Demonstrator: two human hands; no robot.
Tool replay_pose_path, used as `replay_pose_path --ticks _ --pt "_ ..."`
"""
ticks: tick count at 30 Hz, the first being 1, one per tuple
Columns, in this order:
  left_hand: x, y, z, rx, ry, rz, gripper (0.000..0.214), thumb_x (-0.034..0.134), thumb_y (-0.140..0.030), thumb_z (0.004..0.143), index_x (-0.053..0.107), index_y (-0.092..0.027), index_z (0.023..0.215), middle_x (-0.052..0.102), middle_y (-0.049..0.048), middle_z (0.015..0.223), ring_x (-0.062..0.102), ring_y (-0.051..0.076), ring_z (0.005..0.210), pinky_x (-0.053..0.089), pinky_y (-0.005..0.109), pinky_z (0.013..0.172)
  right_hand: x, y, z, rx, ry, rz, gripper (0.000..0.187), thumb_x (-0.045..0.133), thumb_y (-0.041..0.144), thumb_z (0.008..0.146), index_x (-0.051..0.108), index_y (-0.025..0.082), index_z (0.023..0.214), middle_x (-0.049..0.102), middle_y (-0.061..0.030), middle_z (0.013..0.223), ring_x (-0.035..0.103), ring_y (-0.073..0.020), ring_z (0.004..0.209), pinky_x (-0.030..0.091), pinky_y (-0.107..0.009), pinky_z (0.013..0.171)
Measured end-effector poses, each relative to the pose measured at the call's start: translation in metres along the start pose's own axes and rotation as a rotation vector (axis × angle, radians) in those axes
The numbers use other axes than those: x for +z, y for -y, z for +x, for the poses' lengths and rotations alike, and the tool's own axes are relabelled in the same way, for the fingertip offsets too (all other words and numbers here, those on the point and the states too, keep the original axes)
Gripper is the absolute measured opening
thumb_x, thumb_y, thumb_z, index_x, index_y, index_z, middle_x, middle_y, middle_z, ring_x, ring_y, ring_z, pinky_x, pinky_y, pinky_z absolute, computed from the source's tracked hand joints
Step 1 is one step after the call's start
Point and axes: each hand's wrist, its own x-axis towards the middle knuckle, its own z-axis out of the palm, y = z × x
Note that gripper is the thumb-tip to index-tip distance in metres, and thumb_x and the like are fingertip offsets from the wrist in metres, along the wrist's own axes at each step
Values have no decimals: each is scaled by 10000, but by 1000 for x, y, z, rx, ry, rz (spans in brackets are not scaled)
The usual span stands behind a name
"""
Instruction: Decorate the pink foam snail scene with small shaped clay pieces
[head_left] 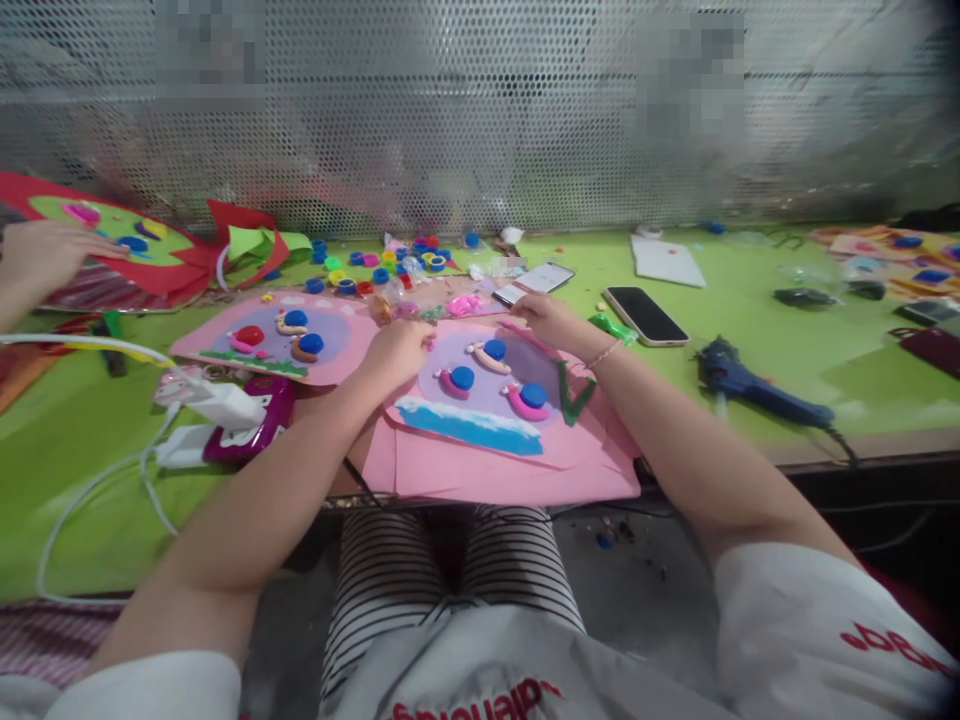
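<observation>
A pink paper craft picture [555,452] lies before me on stacked pink sheets. Three clay snails with blue bottle-cap shells, such as the pink snail [525,400], sit on its purple oval. Along its lower edge runs a blue and white clay strip [469,428], and a green clay V [576,395] marks the right side. My left hand [403,350] rests at the picture's upper left, fingertips closed by a small pink bit. My right hand [546,318] has its fingers pinched at the upper right edge, beside a thin pink piece; what it holds is unclear.
A second snail picture [349,345] lies left, near chargers on a purple power strip [259,425]. Bottle caps [382,275] scatter behind. At right are a phone [646,315] and a blue glue gun [757,390]. Another person's hand [45,260] touches a red craft.
</observation>
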Motion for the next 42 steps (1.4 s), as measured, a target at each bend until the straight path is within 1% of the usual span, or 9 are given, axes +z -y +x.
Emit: replay_pose_path --ticks 3,7,13,17,21,27,33,39,42 --pt "-2 -7 -4 3 10 59 309 494 -154 757 689 -212 990 712 105 903 653 294 864 486 377 753 2 -3 -1 29 51 -46 297 379 114 820 638 106 964 645 -137 1012 566 -200 914 407 -261 769" --pt "1 -4 -2 3 -31 98 531 453 -89 769 472 -189 1290 630 121 1145 587 263 1053 451 360 870 2 -5 -3 70 98 -108 292 363 219 871 616 112 969 646 -150 991 577 -204 864 397 -257 691" --pt "14 10 8 -27 20 113 317 407 -172 837 613 -154 1077 598 128 1139 540 251 1099 433 361 914 2 -3 -6 112 170 -185 330 471 427 834 615 131 865 660 -154 906 590 -218 755 381 -268 592" --pt "19 12 10 -80 35 148 353 365 -257 867 607 -235 1123 520 87 1274 483 277 1164 394 424 959 1 -5 -6 127 177 -229 316 482 411 828 623 136 889 659 -149 929 599 -226 806 392 -270 611" --pt "20 14 10 -182 31 185 434 314 -351 883 513 -221 1246 435 134 1356 423 346 1206 363 522 956 1 -10 -4 153 168 -278 328 497 386 814 630 122 954 654 -155 984 595 -240 878 403 -276 643" --pt "16 15 8 -255 41 212 419 332 -325 863 537 -146 1182 524 206 1213 432 389 1178 397 544 896 0 -15 -4 172 172 -343 358 474 385 811 670 96 887 668 -183 916 611 -267 841 419 -309 652" --pt "4 19 11 -272 57 218 351 416 -191 788 586 -59 1066 564 266 1114 583 351 998 467 428 806 -5 -9 -10 139 191 -387 366 449 341 825 675 59 879 663 -228 880 614 -295 848 429 -337 674" --pt "-4 28 15 -217 131 186 218 518 -192 721 634 -140 898 677 141 814 639 268 802 486 315 671 -8 -9 -12 148 191 -377 350 479 339 821 669 54 892 656 -233 895 616 -300 847 430 -337 680" --pt "-5 29 13 -183 137 185 190 554 -209 700 634 -156 864 681 123 811 637 258 787 484 311 672 -11 -9 -12 144 172 -359 356 485 352 828 661 52 907 648 -227 921 606 -299 878 420 -334 696"
